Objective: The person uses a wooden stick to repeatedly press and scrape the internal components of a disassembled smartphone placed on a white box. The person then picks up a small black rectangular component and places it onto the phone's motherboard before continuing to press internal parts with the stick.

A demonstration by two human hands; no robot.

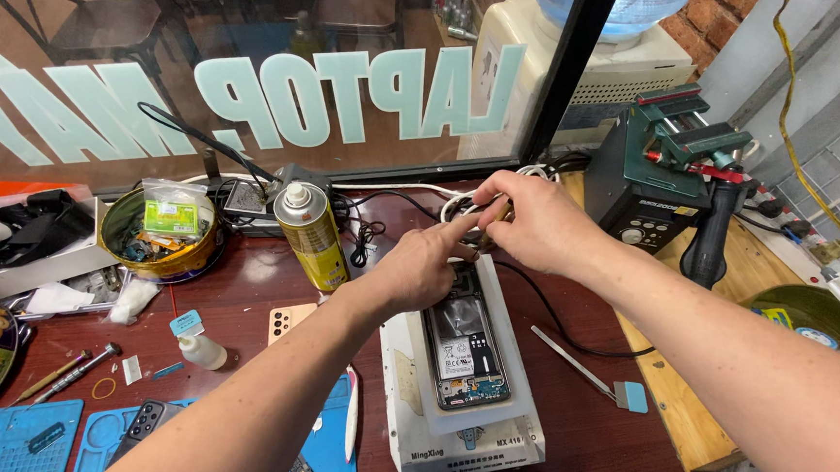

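An opened phone (462, 350) with its insides showing lies on a white heating pad machine (410, 401) in the middle of the dark table. My left hand (418, 265) rests over the phone's top end, index finger stretched toward my right hand. My right hand (528, 218) hovers just past the phone's top edge, fingers pinched together on something small that is hidden from me, next to a coil of cable (456, 204).
A yellow spray can (311, 234) stands left of the hands. A round tin (160, 235) of parts sits further left. A small white dropper bottle (201, 351), blue mats (9, 439), a metal spatula (582, 367) and a dark soldering station (646, 187) surround the pad.
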